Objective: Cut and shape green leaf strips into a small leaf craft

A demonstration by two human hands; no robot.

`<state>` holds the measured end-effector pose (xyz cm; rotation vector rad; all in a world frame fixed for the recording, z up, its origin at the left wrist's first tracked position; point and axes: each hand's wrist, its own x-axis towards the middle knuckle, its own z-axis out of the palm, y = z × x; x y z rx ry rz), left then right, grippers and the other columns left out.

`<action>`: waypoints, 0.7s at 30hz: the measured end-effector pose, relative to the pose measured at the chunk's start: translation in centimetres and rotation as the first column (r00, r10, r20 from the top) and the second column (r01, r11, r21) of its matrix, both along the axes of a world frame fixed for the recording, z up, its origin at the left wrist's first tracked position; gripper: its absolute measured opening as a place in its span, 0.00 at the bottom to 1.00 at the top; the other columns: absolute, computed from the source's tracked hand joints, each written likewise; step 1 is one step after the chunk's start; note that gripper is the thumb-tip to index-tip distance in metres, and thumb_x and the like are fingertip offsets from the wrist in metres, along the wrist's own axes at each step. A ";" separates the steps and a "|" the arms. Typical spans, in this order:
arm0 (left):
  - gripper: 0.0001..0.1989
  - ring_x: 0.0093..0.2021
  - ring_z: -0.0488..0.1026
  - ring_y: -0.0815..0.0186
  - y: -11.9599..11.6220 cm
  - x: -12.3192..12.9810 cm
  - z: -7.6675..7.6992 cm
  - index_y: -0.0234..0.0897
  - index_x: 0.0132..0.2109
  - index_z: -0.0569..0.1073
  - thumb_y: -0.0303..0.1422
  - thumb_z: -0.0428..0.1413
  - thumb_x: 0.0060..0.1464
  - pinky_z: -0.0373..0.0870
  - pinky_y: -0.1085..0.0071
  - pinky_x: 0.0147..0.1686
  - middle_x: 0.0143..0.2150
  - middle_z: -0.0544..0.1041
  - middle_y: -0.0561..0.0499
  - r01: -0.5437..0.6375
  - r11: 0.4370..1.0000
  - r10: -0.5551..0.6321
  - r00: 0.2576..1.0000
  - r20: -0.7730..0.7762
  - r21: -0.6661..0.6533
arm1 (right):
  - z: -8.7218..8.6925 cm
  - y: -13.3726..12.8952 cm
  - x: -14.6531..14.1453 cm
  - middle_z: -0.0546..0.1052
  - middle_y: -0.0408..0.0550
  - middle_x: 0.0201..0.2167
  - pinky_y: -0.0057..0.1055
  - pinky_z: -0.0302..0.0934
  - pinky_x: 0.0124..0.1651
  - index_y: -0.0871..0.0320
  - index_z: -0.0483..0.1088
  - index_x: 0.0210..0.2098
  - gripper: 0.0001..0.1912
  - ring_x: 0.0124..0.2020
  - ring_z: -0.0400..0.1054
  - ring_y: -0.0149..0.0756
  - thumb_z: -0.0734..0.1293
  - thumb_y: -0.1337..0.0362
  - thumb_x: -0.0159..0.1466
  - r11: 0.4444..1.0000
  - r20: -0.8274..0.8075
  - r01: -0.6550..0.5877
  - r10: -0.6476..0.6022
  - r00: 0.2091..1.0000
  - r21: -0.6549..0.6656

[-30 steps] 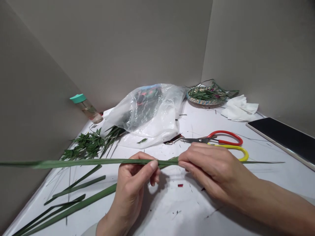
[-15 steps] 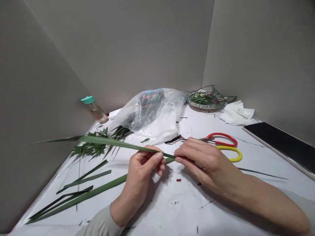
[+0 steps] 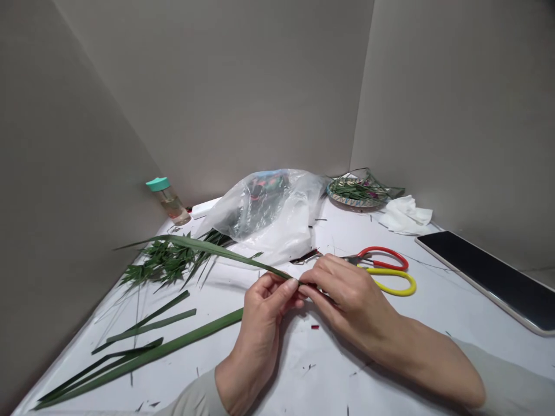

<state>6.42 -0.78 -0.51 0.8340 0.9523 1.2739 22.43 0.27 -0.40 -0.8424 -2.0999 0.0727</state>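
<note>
The left hand [image 3: 264,312] grasps a long green leaf strip [image 3: 225,252] between thumb and forefinger; the right hand [image 3: 347,289] pinches the same strip with its fingertips, just beside the left thumb, so that the two hands almost touch; its other fingers are bent, and what lies under them I cannot tell. The strip is above the table [image 3: 329,375], in front of the person; from the hands it rises toward the left and ends in a thin point over the jagged leaf sprigs [image 3: 165,263].

A broad green blade [image 3: 191,335] lies on the white table covering and goes behind the left hand, where its end is hidden; beside it are narrower leaf pieces [image 3: 156,330], some of them crossing. Just beyond the right hand lie scissors [image 3: 355,260] with one red handle and one yellow handle; their tips are partly hidden by this hand. Farther back there is a crumpled translucent plastic bag [image 3: 295,214], with more leaves near its left edge; to its left stands a clear bottle [image 3: 173,208] with a turquoise cap, and to its right a round woven basket [image 3: 347,201] holds thin green strips. A crumpled white tissue [image 3: 405,215] is near the basket; a flat device [image 3: 485,277] with dark screen lies at the right; a small red scrap [image 3: 315,327] lies near the hands.
</note>
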 end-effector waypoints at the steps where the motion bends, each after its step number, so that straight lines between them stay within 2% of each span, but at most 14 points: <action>1: 0.09 0.29 0.73 0.70 0.0 0.0 0.0 0.33 0.31 0.77 0.32 0.69 0.47 0.72 0.74 0.32 0.29 0.79 0.51 0.003 1.000 -0.003 1.000 0.000 -0.010 | 0.0 0.0 0.0 0.73 0.49 0.29 0.34 0.56 0.35 0.63 0.74 0.37 0.08 0.32 0.64 0.39 0.63 0.75 0.69 1.000 0.001 0.004 -0.004 1.000 -0.001; 8: 0.10 0.23 0.70 0.72 -0.2 0.0 -0.1 0.35 0.29 0.74 0.32 0.68 0.50 0.67 0.76 0.28 0.21 0.75 0.55 -0.014 0.999 0.012 0.999 -0.041 -0.051 | 0.2 -0.5 0.2 0.72 0.48 0.28 0.33 0.55 0.35 0.62 0.74 0.38 0.08 0.31 0.63 0.38 0.63 0.75 0.70 0.998 0.010 -0.015 0.015 1.000 -0.060; 17: 0.11 0.23 0.70 0.72 -0.2 -0.3 0.1 0.36 0.29 0.74 0.34 0.69 0.48 0.67 0.76 0.27 0.22 0.76 0.55 -0.059 0.990 0.049 0.996 -0.075 -0.128 | -0.1 -0.3 0.6 0.72 0.48 0.28 0.35 0.54 0.36 0.62 0.74 0.36 0.11 0.31 0.61 0.38 0.61 0.76 0.69 0.986 -0.005 -0.048 0.047 0.999 -0.161; 21: 0.14 0.21 0.70 0.72 -0.3 -0.1 -0.1 0.36 0.29 0.74 0.37 0.70 0.47 0.68 0.75 0.26 0.21 0.76 0.55 -0.072 0.985 0.061 0.995 -0.075 -0.155 | -1.1 -0.2 0.6 0.71 0.47 0.26 0.36 0.53 0.35 0.59 0.73 0.34 0.14 0.29 0.60 0.38 0.58 0.76 0.69 0.986 0.011 -0.054 0.056 0.998 -0.160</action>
